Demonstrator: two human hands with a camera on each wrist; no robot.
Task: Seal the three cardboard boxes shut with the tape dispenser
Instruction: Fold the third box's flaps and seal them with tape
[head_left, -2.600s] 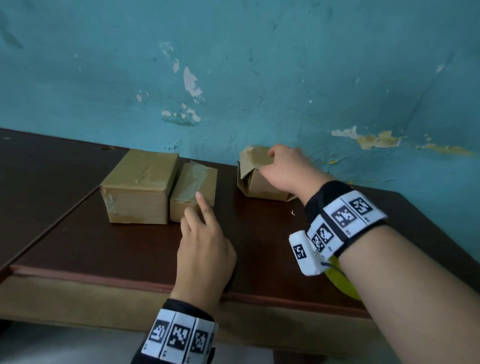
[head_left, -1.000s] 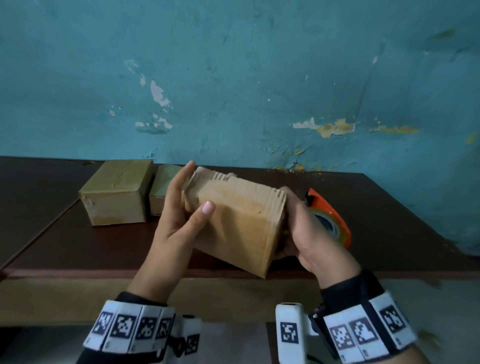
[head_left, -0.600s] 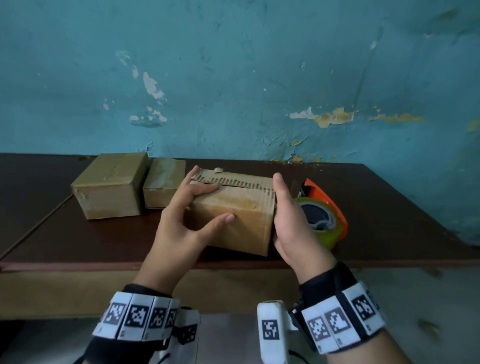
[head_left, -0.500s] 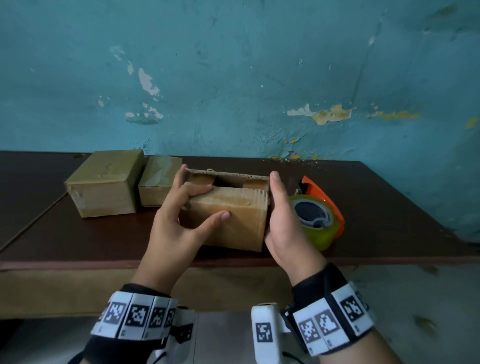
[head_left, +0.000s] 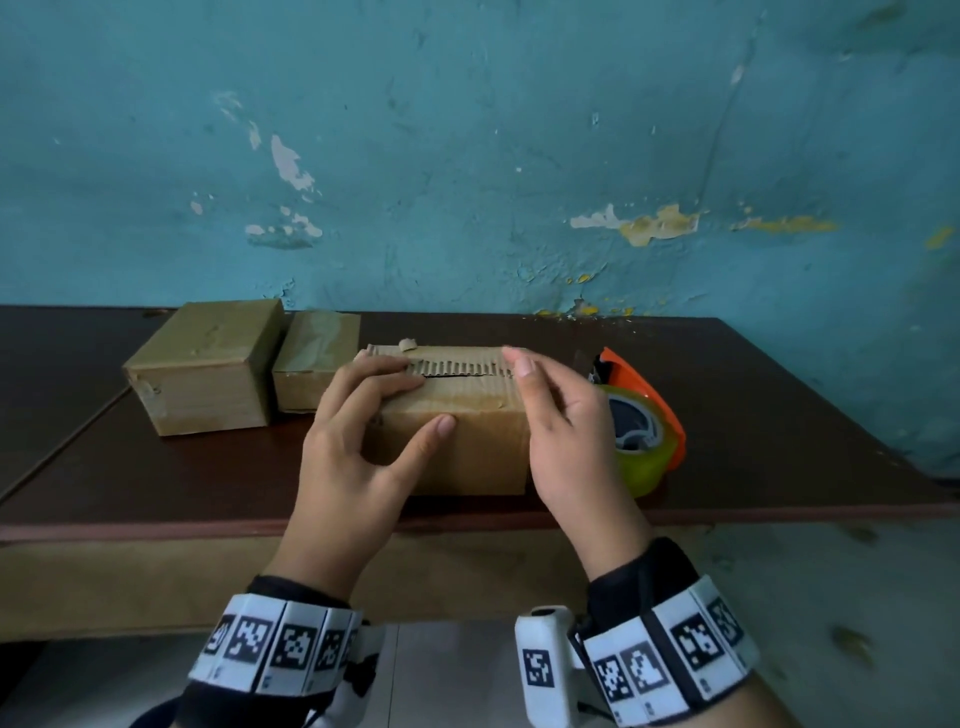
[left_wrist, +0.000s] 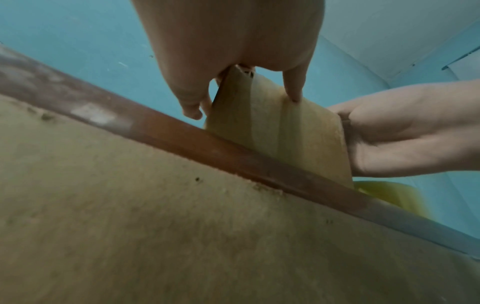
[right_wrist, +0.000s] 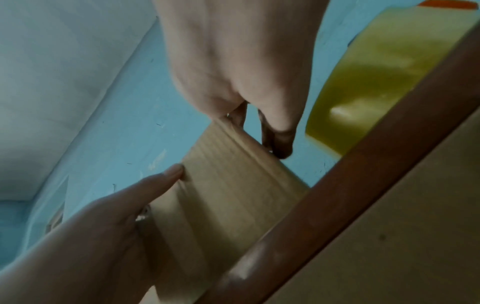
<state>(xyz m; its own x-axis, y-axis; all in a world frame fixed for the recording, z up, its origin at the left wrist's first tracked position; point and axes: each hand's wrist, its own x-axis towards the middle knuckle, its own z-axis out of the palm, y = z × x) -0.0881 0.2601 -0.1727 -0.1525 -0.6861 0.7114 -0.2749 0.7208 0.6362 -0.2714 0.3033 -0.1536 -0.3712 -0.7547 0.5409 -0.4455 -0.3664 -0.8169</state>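
On the dark worktop (head_left: 753, 415), left hand (head_left: 358, 441) grips a corrugated box (head_left: 467, 447); right hand (head_left: 566, 431) spread flat against its side.

bare table (head_left: 753, 415) lies right of the tape dispenser (head_left: 644, 431); two boxes (head_left: 208, 364) crowd the left.

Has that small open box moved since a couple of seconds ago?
Yes. The open box came forward from the wall to the table's front edge.

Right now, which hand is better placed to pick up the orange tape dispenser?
Right hand: the orange tape dispenser lies just beside it, while the left hand holds the brown cardboard box.
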